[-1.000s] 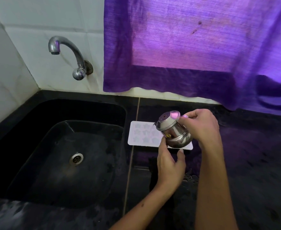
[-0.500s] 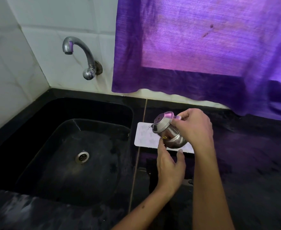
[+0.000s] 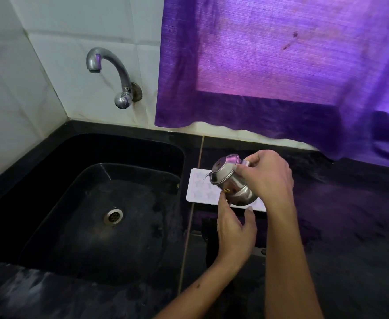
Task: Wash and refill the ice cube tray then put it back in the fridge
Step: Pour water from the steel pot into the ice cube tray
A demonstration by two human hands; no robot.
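A white ice cube tray (image 3: 200, 188) with star-shaped cells lies flat on the black counter just right of the sink. Over it, a small steel pot (image 3: 231, 180) is tipped to the left, and a thin trickle of water falls from its rim onto the tray. My right hand (image 3: 266, 174) grips the pot at its upper side. My left hand (image 3: 235, 231) is beneath it, fingers straight, fingertips touching the pot's underside. The pot and hands hide the tray's right half.
A black sink (image 3: 92, 210) with a steel drain (image 3: 113, 216) lies to the left, under a chrome tap (image 3: 110, 72) on the white tiled wall. A purple curtain (image 3: 281, 65) hangs behind the black counter (image 3: 350, 226).
The pot has tipped slightly further left over the tray. The view has shifted, so everything sits further right in the frame. Both hands keep their hold.
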